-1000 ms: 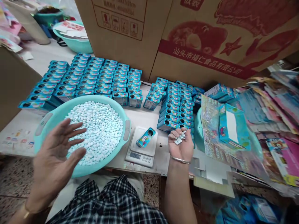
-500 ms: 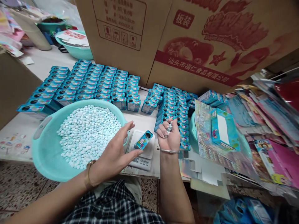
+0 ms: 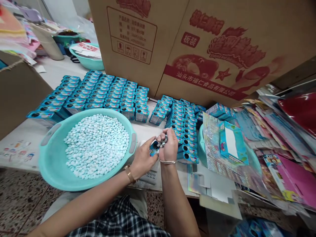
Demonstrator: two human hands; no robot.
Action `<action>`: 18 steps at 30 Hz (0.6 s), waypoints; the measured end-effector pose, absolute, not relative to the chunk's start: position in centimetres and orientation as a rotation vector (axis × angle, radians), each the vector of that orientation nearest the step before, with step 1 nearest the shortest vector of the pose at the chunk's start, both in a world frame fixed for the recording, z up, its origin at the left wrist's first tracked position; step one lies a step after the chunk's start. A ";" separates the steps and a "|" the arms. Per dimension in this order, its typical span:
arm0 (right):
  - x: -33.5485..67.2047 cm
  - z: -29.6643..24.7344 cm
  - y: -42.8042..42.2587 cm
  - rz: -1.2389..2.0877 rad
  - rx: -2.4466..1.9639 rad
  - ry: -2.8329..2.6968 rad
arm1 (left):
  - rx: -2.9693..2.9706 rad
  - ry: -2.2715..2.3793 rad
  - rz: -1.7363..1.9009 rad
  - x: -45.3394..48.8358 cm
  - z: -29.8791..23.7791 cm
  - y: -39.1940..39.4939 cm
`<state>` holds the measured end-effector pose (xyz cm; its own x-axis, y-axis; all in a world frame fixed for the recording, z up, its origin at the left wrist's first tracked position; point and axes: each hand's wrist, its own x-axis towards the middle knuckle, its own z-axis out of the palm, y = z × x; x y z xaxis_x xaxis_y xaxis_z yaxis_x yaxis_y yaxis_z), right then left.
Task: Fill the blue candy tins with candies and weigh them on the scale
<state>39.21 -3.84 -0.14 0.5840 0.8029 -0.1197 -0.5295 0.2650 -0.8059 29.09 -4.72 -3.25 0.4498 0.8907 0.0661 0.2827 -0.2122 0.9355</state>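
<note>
- Black-and-white checked cloth spans my lap.
- Just ahead, my left grip closes around a small blue box; whether that rests on the partly hidden scale, I cannot tell.
- My right grip curls tightly around a handful of small pellets, right beside the box, a metal bangle at its wrist.
- Left of both, a turquoise basin on the white bench holds a heap of pale blue and white pellets.
- Rows of blue boxes stand behind the basin, with more rows beyond my right grip.
- Behind them rises a brown carton, printed in red.
</note>
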 end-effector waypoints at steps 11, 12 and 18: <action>39.5 -0.4 -3.5 0.928 -0.901 -0.269 | 1.729 1.015 0.771 29.3 -3.1 -5.0; 39.8 -0.2 -3.5 0.946 -0.882 -0.238 | 1.728 1.027 0.757 29.3 -3.1 -5.0; 43.3 0.3 -5.2 1.147 -0.640 -0.076 | 1.683 0.979 0.795 27.3 -1.5 -5.1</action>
